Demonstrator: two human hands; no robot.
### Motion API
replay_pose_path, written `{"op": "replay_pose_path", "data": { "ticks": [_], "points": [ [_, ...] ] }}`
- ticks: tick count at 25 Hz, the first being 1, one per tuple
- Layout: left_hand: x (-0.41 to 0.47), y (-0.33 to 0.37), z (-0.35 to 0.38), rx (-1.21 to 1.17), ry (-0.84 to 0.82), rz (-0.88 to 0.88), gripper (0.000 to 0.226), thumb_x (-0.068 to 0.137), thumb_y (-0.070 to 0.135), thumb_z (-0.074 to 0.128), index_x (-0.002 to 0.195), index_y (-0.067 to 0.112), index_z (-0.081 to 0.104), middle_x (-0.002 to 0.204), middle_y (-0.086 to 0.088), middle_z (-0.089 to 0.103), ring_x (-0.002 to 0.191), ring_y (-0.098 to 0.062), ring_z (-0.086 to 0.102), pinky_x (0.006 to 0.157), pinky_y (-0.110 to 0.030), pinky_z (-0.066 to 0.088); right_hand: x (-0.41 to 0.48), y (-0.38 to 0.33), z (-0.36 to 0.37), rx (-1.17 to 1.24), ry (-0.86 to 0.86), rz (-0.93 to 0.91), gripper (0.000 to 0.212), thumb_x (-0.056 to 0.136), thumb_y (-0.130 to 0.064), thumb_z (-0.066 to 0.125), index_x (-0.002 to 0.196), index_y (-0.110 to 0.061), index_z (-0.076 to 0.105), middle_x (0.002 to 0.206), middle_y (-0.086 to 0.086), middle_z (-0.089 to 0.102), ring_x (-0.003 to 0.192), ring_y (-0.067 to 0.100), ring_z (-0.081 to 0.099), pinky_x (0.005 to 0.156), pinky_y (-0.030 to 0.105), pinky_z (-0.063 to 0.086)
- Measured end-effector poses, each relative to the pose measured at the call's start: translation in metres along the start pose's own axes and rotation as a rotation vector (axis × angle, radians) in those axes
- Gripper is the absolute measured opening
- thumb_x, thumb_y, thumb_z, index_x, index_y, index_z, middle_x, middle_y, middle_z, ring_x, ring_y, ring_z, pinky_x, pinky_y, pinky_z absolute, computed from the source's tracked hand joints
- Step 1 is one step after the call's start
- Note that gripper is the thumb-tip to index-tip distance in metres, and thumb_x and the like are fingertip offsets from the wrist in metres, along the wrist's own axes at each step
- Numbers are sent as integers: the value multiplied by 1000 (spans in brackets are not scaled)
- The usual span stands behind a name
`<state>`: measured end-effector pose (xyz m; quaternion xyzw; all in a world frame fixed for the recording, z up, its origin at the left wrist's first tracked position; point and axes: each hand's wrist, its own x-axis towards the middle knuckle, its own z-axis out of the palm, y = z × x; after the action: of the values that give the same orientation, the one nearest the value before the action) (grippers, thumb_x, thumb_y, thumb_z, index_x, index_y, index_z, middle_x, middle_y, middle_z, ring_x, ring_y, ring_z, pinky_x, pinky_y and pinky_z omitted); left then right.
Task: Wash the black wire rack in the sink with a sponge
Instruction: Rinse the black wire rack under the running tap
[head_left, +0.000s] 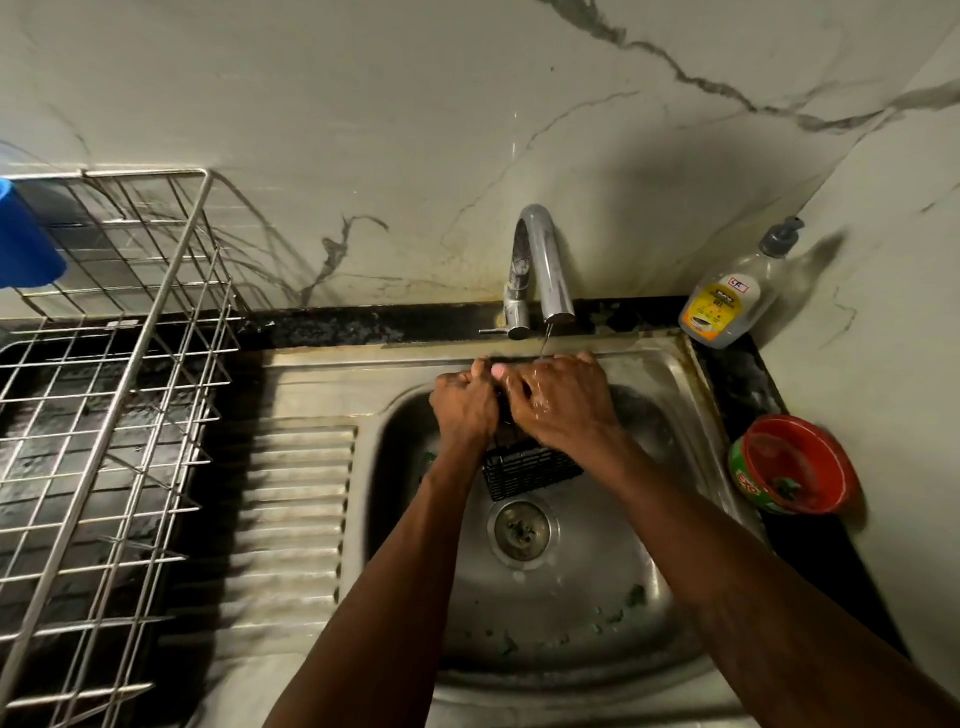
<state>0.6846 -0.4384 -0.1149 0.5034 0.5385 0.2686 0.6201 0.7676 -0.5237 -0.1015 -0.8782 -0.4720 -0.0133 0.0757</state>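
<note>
1. The step looks like rinsing or scrubbing the black wire rack (530, 470) under the faucet (543, 260). The water is only a thin trickle, so I'd turn the rack slowly so every wire passes under it. I'd also keep it low in the sink (571, 597) so the splash stays in there.
2. The left hand (465, 402) has its fingers curled tight, gripping the far top part of the rack from the left side.
3. The rack hangs tilted between both hands over the far half of the sink. Its near end pokes out just above the drain (522, 529).
4. The right hand (558, 400) is wet and sits right under the trickle. Its fingers are curled over the rack's far edge, so it's holding on too.
5. I can't see a sponge for sure. If there's one under a palm, it's hidden.
6. The soap bottle (727, 306) stands on the counter (363, 325) at the far right corner if more suds are needed.
</note>
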Motion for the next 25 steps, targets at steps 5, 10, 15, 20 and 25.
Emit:
{"op": "replay_pose_path", "data": {
  "ticks": [5, 10, 15, 20, 25],
  "points": [
    [2, -3, 7, -37, 169, -98, 26, 97, 34, 62, 82, 14, 54, 82, -5, 66, 68, -12, 59, 67, -27, 50, 22, -9, 0, 34, 21, 98, 55, 104, -48, 30, 95, -18, 76, 101, 8, 73, 103, 25, 62, 104, 44, 39],
    [-4, -8, 4, -82, 333, -224, 30, 98, 37, 56, 88, 9, 60, 85, -5, 62, 67, -11, 57, 57, -27, 41, 5, -22, 23, 123, 68, 435, 61, 95, -64, 32, 139, -27, 49, 138, 11, 57, 126, 35, 51, 101, 53, 42],
    [4, -10, -12, 465, 92, -16, 57, 103, 56, 38, 83, 9, 63, 74, -2, 59, 70, -18, 60, 71, -29, 47, 4, -16, 18, 263, 16, 468, 73, 89, -72, 47, 141, -20, 45, 130, 13, 61, 120, 33, 54, 95, 42, 46],
    [31, -5, -18, 309, -165, -172, 66, 103, 58, 33, 86, 6, 68, 69, -13, 70, 55, -23, 62, 56, -30, 51, 13, -33, 31, 438, 12, 83, 34, 100, -48, 47, 117, -25, 66, 112, 1, 68, 105, 17, 58, 97, 42, 49],
    [30, -31, -27, -94, 144, -427, 49, 79, 49, 72, 106, 8, 73, 92, -11, 75, 71, -22, 68, 65, -32, 58, 1, -68, 38, 667, -287, 736, 92, 92, -79, 10, 159, -18, 19, 164, 12, 21, 150, 29, 21, 121, 56, 14]
  ]
}}
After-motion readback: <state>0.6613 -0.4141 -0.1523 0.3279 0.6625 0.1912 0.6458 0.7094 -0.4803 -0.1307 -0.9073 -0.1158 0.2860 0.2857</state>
